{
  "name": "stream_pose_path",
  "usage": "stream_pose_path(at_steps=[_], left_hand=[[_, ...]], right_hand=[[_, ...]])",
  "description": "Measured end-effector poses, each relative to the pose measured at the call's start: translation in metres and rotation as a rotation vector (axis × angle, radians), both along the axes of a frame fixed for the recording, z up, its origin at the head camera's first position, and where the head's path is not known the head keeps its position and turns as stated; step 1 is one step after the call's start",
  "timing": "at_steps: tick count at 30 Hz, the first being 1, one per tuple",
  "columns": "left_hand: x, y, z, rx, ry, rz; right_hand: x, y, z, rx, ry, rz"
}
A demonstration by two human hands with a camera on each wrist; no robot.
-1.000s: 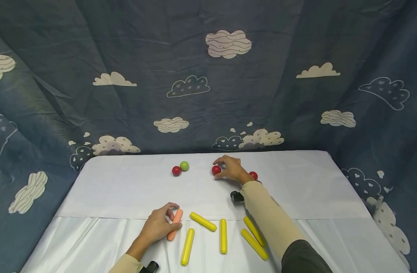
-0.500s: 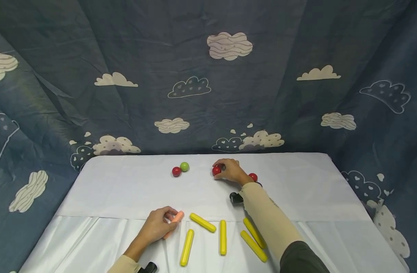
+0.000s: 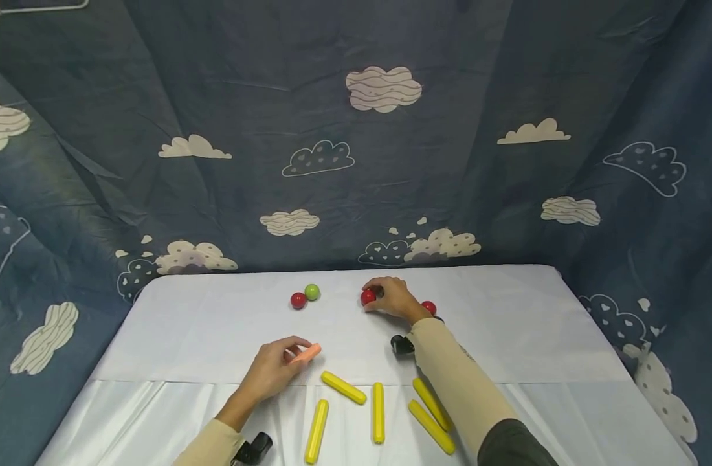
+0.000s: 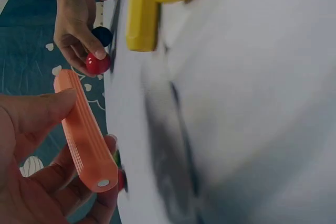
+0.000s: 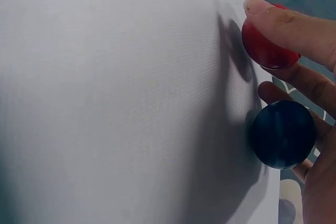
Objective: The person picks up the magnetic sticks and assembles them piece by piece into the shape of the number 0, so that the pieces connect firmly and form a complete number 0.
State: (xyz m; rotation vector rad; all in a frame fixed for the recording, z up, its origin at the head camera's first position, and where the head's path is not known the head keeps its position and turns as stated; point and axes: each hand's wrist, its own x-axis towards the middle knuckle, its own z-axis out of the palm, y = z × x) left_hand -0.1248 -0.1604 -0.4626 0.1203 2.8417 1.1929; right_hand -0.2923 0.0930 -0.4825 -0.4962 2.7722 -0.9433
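Note:
My left hand [image 3: 271, 367] pinches an orange toy stick [image 4: 86, 135] between thumb and fingers, above the table's left front half. This stick is ribbed, with a small silver disc on the end that shows. At the back of the table, my right hand [image 3: 397, 299] grips a red ball [image 5: 270, 48] between thumb and fingertips. Within the same hand's fingers, close to the cloth, sits a dark blue ball [image 5: 283, 135]; whether the fingers hold it I cannot tell. Another red ball [image 3: 428, 307] lies behind the right wrist, partly hidden by it.
A red ball [image 3: 298, 300] and a green ball [image 3: 312, 292] lie side by side at the back left. Several yellow sticks, among them a yellow stick [image 3: 343, 387], lie scattered near the front. White cloth [image 3: 507, 323] covers the table; a cloud-patterned curtain [image 3: 309, 116] hangs behind.
My left hand has raised the orange stick off the cloth and moved it forward, turning it from steep to nearly level. The right hand stays at the red ball.

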Motion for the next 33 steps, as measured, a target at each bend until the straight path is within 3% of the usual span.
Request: stream_pose_path(at_steps=[5,12,18,25,33], left_hand=[[-0.033,0.018,0.006,0.011,0.072,-0.057],[-0.086,0.044,0.011,-0.021,0.052,-0.099],[-0.124,0.059,0.008,-0.026,0.113,-0.126],[-0.145,0.073,-0.005,-0.064,0.21,-0.105],[-0.165,0.093,-0.018,-0.091,0.157,-0.02]], right_hand=[[0.001,0.006,-0.001,-0.01,0.009,-0.001],[0.003,0.009,0.0,-0.042,0.013,-0.003],[0.006,0.005,0.0,-0.06,0.07,-0.032],[0.009,0.003,-0.005,-0.08,0.092,-0.054],[0.003,0.012,-0.005,-0.078,0.126,-0.114]])
